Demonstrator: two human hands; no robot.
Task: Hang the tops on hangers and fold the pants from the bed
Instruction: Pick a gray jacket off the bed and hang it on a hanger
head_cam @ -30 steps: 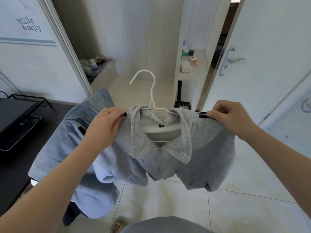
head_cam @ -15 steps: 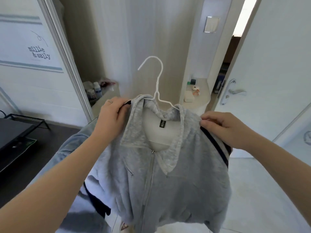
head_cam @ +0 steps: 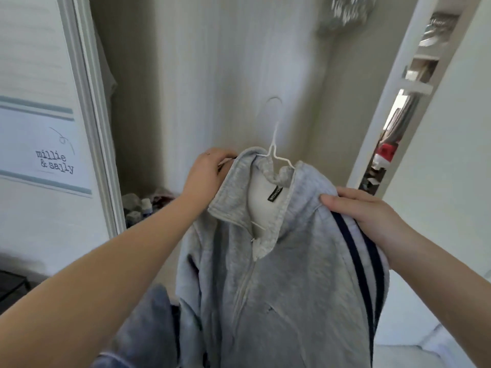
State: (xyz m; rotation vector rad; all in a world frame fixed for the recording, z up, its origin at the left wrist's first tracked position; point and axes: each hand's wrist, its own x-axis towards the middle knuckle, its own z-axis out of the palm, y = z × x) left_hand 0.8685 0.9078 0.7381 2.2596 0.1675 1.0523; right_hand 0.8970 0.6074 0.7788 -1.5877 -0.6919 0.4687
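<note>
Jacket (head_cam: 287, 274), grey zip-up, sits on a white hanger (head_cam: 273, 150), held up in front of me facing a pale wall, hook pointing up. My left hand (head_cam: 207, 173) grips the collar and shoulder edge on its side, fingers curled over. My right hand (head_cam: 369, 216) clamps the other shoulder by the navy stripes, thumb on top. Blue garment (head_cam: 151, 322) hangs low under my left arm, touching the jacket. Sign (head_cam: 54, 160) on wall at left, bottles (head_cam: 144, 208) on floor behind

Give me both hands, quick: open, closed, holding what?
Left hand: closed, gripping the grey jacket at the shoulder by the collar.
Right hand: closed, gripping the jacket's striped shoulder.
</note>
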